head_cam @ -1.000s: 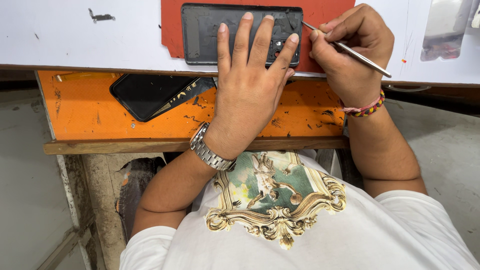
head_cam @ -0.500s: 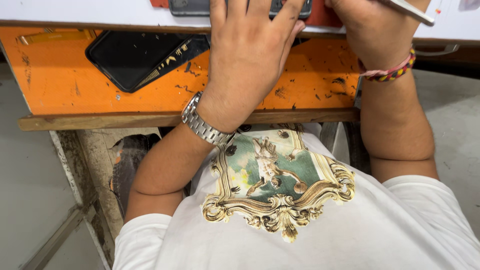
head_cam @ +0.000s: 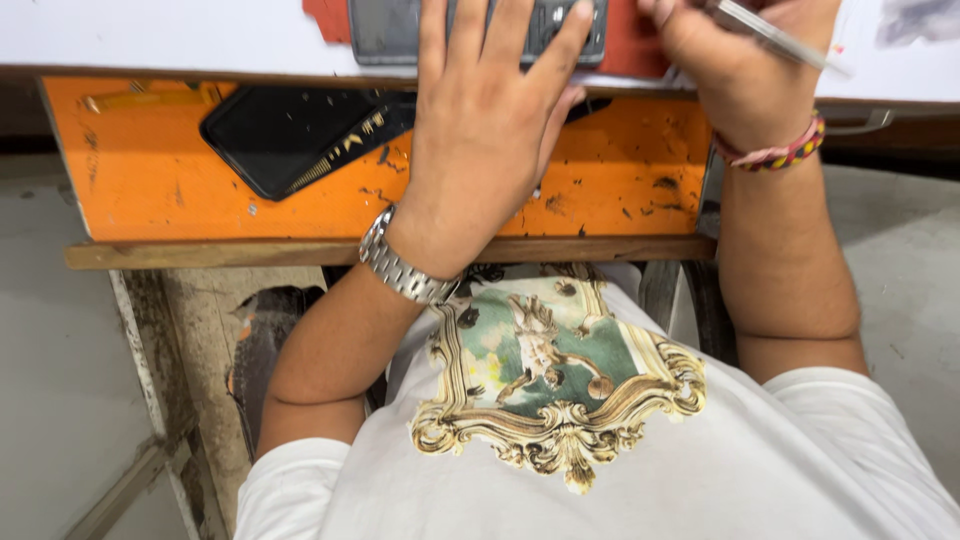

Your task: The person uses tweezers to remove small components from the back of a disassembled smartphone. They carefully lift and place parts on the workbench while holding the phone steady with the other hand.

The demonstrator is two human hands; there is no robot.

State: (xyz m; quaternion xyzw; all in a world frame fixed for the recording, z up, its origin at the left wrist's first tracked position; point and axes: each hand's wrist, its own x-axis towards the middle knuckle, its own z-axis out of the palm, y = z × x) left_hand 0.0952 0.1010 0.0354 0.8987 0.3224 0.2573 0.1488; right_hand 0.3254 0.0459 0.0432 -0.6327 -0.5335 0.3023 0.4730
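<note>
Pinched in the right hand (head_cam: 745,70) is a thin silver metal tool (head_cam: 770,35), slim as a pen, fingers curled tight around its shaft, and its tip is hidden behind the thumb side of that hand, so where it lands cannot be told. Over on the other side, the left hand (head_cam: 490,140) lies flat and spread, palm down, fingers fanned across a dark grey rectangular phone body (head_cam: 385,30) with nothing clasped, just pressing it in place. That phone body sits on a red mat (head_cam: 635,45) on the white worktop (head_cam: 150,40), cut off by the top edge of the view. Its long axis runs left to right across the person, and the tool hand sits just off its right end, so the right hand is the nearer one to that end while the left covers the middle. A steel link watch (head_cam: 400,265) rides the left wrist, a braided red and yellow bracelet (head_cam: 775,150) the right. Below the worktop, an orange drawer tray (head_cam: 150,190) holds a black flat phone panel (head_cam: 275,135), lying tilted, well apart from both hands. Nearest the camera, a white printed shirt (head_cam: 600,470) fills the lower view.
</note>
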